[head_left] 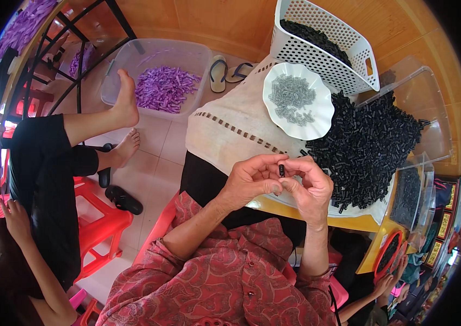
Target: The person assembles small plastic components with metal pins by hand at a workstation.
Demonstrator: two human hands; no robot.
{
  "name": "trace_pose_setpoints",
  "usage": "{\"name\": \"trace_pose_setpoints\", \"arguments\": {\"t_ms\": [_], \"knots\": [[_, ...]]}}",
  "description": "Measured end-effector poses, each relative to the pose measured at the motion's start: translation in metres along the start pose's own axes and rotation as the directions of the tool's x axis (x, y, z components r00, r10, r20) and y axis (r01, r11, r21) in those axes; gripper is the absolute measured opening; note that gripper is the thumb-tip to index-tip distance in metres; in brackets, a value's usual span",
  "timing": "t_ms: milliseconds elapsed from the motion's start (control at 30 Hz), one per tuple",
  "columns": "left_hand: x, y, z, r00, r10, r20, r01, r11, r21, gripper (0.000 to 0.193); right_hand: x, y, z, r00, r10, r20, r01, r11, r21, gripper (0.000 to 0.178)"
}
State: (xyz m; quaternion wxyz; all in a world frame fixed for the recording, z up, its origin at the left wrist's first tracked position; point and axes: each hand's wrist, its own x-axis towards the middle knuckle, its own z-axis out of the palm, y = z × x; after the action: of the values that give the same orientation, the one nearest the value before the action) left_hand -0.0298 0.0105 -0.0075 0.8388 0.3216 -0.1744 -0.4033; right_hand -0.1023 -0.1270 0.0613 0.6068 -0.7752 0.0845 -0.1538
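Note:
A small black cylindrical piece is upright between my fingertips, above the near edge of the cloth-covered table. My left hand pinches it from the left with thumb and fingers closed. From the other side my right hand grips it, thumb tip close to the left thumb. Just beyond the right hand spreads a large heap of similar black pieces. A white scalloped plate behind my hands holds small transparent pieces. The finest details of the held piece are hidden by my fingers.
A white perforated basket with black pieces stands at the back. Transparent boxes line the right side. On the floor at left are a tub of purple pieces, sandals and a red stool. Other people sit on both sides.

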Motion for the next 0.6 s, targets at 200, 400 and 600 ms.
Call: {"name": "trace_pose_setpoints", "arguments": {"t_ms": [200, 400, 600], "knots": [[-0.0018, -0.0017, -0.0008, 1.0, 0.007, -0.014, -0.006, 1.0, 0.03, 0.048, -0.0018, 0.0046, -0.0005, 1.0, -0.002, 0.005, 0.002, 0.999, 0.051, 0.028], [-0.0017, -0.0021, -0.0018, 1.0, 0.023, -0.004, -0.022, 0.998, 0.054, 0.047, -0.0026, 0.0054, -0.0001, 1.0, 0.022, -0.007, -0.021, 0.995, 0.098, 0.026], [-0.0025, -0.0012, -0.0008, 1.0, 0.009, -0.015, -0.008, 0.999, 0.047, 0.045, -0.0044, 0.0068, 0.0026, 0.999, 0.006, -0.038, -0.002, 0.995, 0.105, 0.024]]}}
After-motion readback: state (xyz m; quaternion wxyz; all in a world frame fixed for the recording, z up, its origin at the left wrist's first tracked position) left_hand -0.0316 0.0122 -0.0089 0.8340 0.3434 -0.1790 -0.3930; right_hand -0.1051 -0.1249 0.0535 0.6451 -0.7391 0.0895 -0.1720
